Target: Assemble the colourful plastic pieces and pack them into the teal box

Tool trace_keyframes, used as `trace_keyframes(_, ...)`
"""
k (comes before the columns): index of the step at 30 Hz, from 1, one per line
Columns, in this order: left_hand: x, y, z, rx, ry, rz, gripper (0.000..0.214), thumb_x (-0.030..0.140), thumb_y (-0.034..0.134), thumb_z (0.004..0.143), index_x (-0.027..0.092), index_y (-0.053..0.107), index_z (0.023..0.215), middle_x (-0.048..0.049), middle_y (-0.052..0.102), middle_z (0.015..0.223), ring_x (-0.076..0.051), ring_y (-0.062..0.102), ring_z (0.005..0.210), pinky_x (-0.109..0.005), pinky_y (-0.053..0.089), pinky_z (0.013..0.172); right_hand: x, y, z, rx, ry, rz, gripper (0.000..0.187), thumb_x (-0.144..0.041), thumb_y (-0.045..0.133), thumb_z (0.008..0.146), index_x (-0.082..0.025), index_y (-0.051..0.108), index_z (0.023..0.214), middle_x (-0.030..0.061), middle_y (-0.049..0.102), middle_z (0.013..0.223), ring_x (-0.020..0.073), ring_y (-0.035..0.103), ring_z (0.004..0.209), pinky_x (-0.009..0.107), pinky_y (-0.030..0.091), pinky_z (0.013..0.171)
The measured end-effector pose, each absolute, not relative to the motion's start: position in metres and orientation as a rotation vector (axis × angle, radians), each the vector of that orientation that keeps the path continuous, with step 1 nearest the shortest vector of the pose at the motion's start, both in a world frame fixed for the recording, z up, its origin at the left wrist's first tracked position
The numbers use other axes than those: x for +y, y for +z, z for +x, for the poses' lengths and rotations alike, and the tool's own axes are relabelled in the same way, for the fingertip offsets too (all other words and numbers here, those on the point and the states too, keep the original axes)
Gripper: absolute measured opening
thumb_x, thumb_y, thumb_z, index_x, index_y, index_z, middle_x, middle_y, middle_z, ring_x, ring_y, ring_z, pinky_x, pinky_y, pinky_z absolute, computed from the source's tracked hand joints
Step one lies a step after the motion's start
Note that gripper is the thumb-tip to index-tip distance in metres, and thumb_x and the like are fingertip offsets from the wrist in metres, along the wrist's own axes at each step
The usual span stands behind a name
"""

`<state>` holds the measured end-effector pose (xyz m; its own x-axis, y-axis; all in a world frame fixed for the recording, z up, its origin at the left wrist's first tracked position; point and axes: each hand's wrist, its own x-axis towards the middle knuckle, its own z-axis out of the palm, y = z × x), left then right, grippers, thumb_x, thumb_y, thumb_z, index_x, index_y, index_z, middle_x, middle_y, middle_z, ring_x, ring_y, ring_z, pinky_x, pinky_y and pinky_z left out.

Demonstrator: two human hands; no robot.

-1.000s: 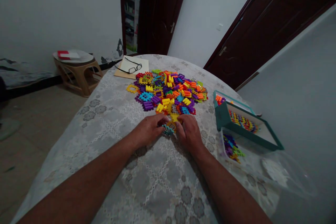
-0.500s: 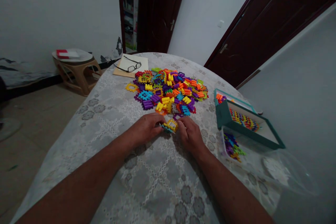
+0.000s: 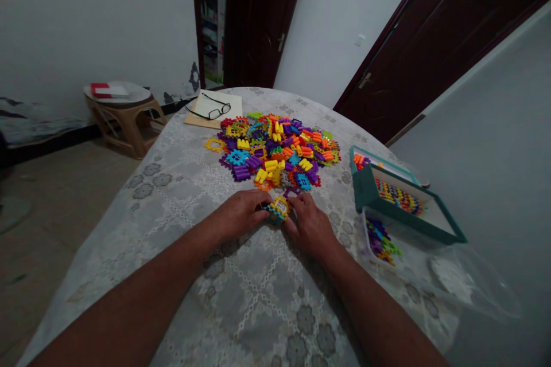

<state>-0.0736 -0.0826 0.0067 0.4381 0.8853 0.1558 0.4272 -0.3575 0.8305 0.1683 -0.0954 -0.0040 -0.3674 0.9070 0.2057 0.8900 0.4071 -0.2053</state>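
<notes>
Both hands meet near the middle of a round table covered in a pale lace cloth (image 3: 241,298). My left hand (image 3: 243,215) and my right hand (image 3: 310,223) pinch a small joined piece of yellow and blue plastic blocks (image 3: 279,208) between their fingertips, just above the cloth. Right behind it lies a big heap of colourful interlocking plastic blocks (image 3: 275,149) in purple, yellow, orange, blue and green.
A teal box (image 3: 400,200) with a printed picture and a few blocks stands at the right, with a clear bag of blocks (image 3: 381,241) below it. Glasses (image 3: 210,109) lie on a notebook at the far edge. A low stool (image 3: 123,112) stands on the floor left.
The hands have turned the small block piece and drawn it a little closer; the yellow block now sits on top of the blue one between the fingertips.
</notes>
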Motion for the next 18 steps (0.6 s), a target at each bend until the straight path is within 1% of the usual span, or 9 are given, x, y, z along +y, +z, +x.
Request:
trace_keyframes(2,-0.082,0.007,-0.073,1.105,0.792,1.961,0.012,0.026,0.070,0.089,0.030,0.079,0.096,-0.0039,0.079,0.100,-0.025,0.069,0.095,-0.034,0.049,0.091,-0.096,-0.006,0.170,-2.378,0.101,-1.558,0.035,-0.033,0.068,0.099,-0.021,0.063,0.132,0.0129,0.063,0.120,0.0255,0.069,0.093,0.034,0.055,0.075)
trace_keyframes(6,-0.082,0.007,-0.072,1.096,0.809,1.954,0.013,0.025,0.070,0.089,0.030,0.080,0.096,-0.0040,0.080,0.100,-0.025,0.070,0.094,-0.035,0.050,0.090,-0.095,-0.010,0.173,-2.251,0.254,-1.432,0.031,-0.030,0.066,0.096,-0.020,0.063,0.125,0.0112,0.066,0.116,0.0257,0.067,0.100,0.035,0.055,0.082)
trace_keyframes(10,-0.083,0.008,-0.069,1.105,0.825,1.949,0.018,0.022,0.071,0.086,0.028,0.079,0.101,-0.0053,0.080,0.103,-0.026,0.069,0.100,-0.037,0.050,0.095,-0.094,-0.009,0.171,-2.065,0.578,-1.287,0.021,-0.028,0.061,0.098,-0.021,0.066,0.117,0.0032,0.071,0.096,0.0188,0.066,0.083,0.030,0.054,0.076)
trace_keyframes(12,-0.083,0.008,-0.067,1.125,0.861,1.942,0.028,0.018,0.071,0.085,0.027,0.078,0.110,-0.0065,0.079,0.108,-0.026,0.069,0.102,-0.037,0.050,0.098,-0.094,-0.007,0.170,-2.020,0.638,-1.232,0.022,-0.029,0.059,0.100,-0.022,0.068,0.119,0.0035,0.072,0.098,0.0184,0.067,0.084,0.030,0.054,0.079)
trace_keyframes(15,-0.085,0.007,-0.064,1.187,0.878,1.891,0.053,0.016,0.070,0.085,0.028,0.068,0.137,-0.0059,0.078,0.103,-0.024,0.070,0.093,-0.036,0.052,0.091,-0.094,-0.004,0.171,-2.038,0.598,-1.135,0.024,-0.027,0.058,0.101,-0.021,0.069,0.122,0.0061,0.073,0.106,0.0196,0.068,0.091,0.032,0.055,0.084)
trace_keyframes(16,-0.085,0.006,-0.063,1.197,0.871,1.884,0.058,0.016,0.070,0.086,0.028,0.064,0.142,-0.0053,0.077,0.102,-0.024,0.070,0.091,-0.036,0.052,0.089,-0.094,-0.003,0.171,-2.057,0.580,-1.105,0.024,-0.026,0.058,0.101,-0.021,0.068,0.122,0.0064,0.072,0.107,0.0197,0.068,0.091,0.032,0.055,0.084)
trace_keyframes(17,-0.085,0.005,-0.063,1.197,0.868,1.892,0.059,0.017,0.070,0.086,0.028,0.064,0.143,-0.0053,0.076,0.102,-0.024,0.070,0.093,-0.037,0.052,0.090,-0.094,-0.001,0.173,-2.078,0.571,-1.078,0.024,-0.025,0.057,0.101,-0.021,0.068,0.122,0.0064,0.072,0.106,0.0198,0.068,0.091,0.032,0.055,0.084)
trace_keyframes(18,-0.084,0.004,-0.063,1.190,0.868,1.913,0.054,0.017,0.070,0.086,0.028,0.067,0.139,-0.0058,0.076,0.105,-0.025,0.070,0.098,-0.039,0.052,0.094,-0.094,0.000,0.174,-2.101,0.574,-1.056,0.024,-0.025,0.057,0.101,-0.021,0.068,0.122,0.0062,0.072,0.105,0.0199,0.068,0.091,0.032,0.055,0.084)
